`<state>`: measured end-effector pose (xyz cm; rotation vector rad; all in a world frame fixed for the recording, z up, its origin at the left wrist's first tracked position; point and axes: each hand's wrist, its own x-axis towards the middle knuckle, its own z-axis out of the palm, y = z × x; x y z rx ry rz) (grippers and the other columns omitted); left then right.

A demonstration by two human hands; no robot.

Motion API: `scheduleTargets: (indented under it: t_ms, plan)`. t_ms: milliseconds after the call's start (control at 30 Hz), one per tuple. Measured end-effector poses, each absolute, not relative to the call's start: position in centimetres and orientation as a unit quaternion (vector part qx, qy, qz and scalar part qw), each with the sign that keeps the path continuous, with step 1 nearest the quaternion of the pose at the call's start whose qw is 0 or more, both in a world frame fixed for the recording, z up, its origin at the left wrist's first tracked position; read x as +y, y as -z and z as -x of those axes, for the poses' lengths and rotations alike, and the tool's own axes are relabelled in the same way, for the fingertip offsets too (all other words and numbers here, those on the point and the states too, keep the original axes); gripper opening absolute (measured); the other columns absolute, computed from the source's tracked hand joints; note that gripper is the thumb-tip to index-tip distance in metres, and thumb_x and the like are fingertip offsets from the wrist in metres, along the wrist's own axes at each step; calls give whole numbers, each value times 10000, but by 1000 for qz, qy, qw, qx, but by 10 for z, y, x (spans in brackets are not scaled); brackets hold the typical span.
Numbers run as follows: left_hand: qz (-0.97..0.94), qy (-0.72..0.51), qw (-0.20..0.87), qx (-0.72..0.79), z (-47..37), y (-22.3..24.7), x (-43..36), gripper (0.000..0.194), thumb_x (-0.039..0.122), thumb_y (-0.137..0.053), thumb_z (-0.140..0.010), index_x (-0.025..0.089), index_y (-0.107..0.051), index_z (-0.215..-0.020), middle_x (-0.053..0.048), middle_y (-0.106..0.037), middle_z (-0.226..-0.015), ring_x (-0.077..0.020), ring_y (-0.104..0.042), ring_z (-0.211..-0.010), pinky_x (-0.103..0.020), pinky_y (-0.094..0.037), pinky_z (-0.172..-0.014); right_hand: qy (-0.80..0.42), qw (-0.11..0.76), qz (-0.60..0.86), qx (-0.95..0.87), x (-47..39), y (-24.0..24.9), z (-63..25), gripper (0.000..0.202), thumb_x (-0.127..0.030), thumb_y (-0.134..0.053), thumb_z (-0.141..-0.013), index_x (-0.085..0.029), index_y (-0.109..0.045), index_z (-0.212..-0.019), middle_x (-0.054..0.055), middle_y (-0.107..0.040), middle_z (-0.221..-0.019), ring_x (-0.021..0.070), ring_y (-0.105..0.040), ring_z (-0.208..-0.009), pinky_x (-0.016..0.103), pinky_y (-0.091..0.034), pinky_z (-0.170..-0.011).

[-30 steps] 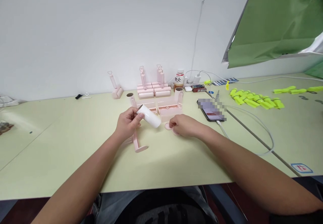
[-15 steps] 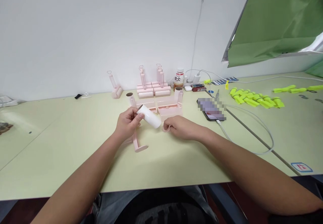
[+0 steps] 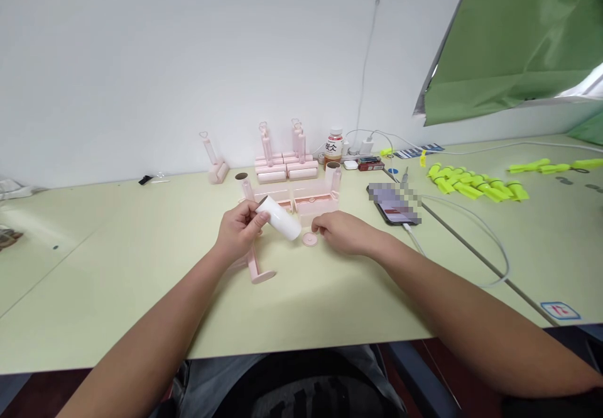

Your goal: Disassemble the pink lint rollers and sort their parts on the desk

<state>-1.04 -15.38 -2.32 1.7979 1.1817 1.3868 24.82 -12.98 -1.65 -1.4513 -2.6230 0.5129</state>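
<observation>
A white paper roll [image 3: 279, 218] is tilted in my left hand [image 3: 239, 229], with thumb and fingers closed on its upper end. On the table a small round pink cap [image 3: 309, 239] lies flat, just left of the fingertips of my right hand [image 3: 342, 231]. The fingers of that hand are curled down near the table; whether anything is between them is hidden. Below my left hand lies a pink handle part with a disc end [image 3: 262, 276]. Behind the hands are open pink cases [image 3: 316, 203] and two upright rolls [image 3: 332, 173].
Pink lint rollers [image 3: 302, 170] stand by the wall beside a bottle [image 3: 333, 146]. On the right are a phone [image 3: 394, 204] with a white cable [image 3: 506, 261] and several yellow-green pieces [image 3: 478, 182]. Another pink roller [image 3: 218, 170] stands at the back left.
My right hand has let go of the pink cap and moved slightly right, leaving the cap on the table. My left hand and the white roll have hardly moved.
</observation>
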Motion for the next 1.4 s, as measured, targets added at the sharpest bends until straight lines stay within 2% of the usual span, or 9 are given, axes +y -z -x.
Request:
scheduleTargets:
  t_ms: [133, 233, 400, 500, 600, 700, 833, 1100, 1400]
  plan:
    - [-673, -515, 283, 448, 11, 24, -154, 288, 451, -654, -831, 179, -575, -779, 43, -517, -592, -96, -539, -515, -223, -493, -519, -158, 54, 452, -877, -132, 18, -243, 317, -72, -485, -797, -175, -711, -994, 111, -694, -1016, 237, -597, -877, 283, -368, -685]
    - [-679, -514, 279, 443, 9, 23, -155, 280, 447, -644, -839, 181, -577, -786, 44, -512, -591, -99, -531, -524, -225, -468, -522, -174, 169, 463, -852, -134, 14, -240, 276, -132, -449, -869, -164, -697, -985, 95, -690, -977, 207, -590, -841, 287, -391, -709]
    - [-732, -483, 246, 413, -7, 22, -164, 275, 413, -645, -839, 178, -562, -723, 42, -496, -584, -86, -457, -525, -217, -394, -511, -241, 335, 379, -829, -148, 7, -232, 557, -390, -630, -832, -195, -494, -1336, 70, -652, -1121, 122, -499, -634, 257, -408, -609]
    - [-755, -473, 252, 378, -16, 24, -170, 202, 373, -624, -862, 191, -591, -945, 19, -567, -697, -95, -503, -588, -219, -426, -549, -222, 320, 328, -861, -154, 2, -231, 466, -315, -661, -789, -210, -573, -1234, 43, -674, -1037, 124, -510, -645, 252, -398, -620]
    - [-757, -481, 258, 359, -20, 24, -175, 450, 337, -577, -899, 230, -420, -1306, -36, -630, -930, -116, -585, -726, -237, -490, -630, -178, 360, 388, -830, -146, -9, -243, 357, -274, -635, -766, -192, -609, -1113, 41, -681, -948, 143, -551, -657, 259, -389, -615]
    - [-794, -413, 207, 394, -25, 18, -180, 358, 349, -549, -915, 230, -498, -1249, -64, -646, -1045, -147, -620, -861, -274, -519, -731, -84, 436, 534, -720, -123, -18, -266, 402, -331, -638, -743, -183, -559, -1108, 77, -674, -990, 189, -587, -701, 284, -395, -618]
    - [-867, -233, 121, 423, -50, 9, -192, 324, 382, -501, -930, 195, -591, -1178, -100, -640, -1220, -253, -583, -1126, -411, -475, -959, -59, 343, 674, -652, -95, -16, -293, 397, -357, -626, -712, -189, -520, -1056, 116, -671, -980, 264, -609, -773, 309, -396, -602]
    - [-869, 13, 142, 474, -107, 22, -200, 768, 636, -390, -894, 189, -279, -1509, -168, -195, -1596, -447, -212, -1427, -591, -276, -1101, -153, 194, 690, -680, -92, -3, -293, 491, -322, -621, -695, -186, -456, -1137, 99, -686, -907, 249, -638, -720, 290, -390, -554]
    - [-878, 22, 115, 464, -115, 22, -197, 685, 623, -414, -886, 183, -433, -1410, -134, -297, -1564, -416, -294, -1372, -566, -303, -1077, -162, 178, 686, -686, -92, -3, -292, 502, -329, -597, -703, -176, -454, -1159, 119, -690, -960, 261, -646, -785, 281, -390, -552]
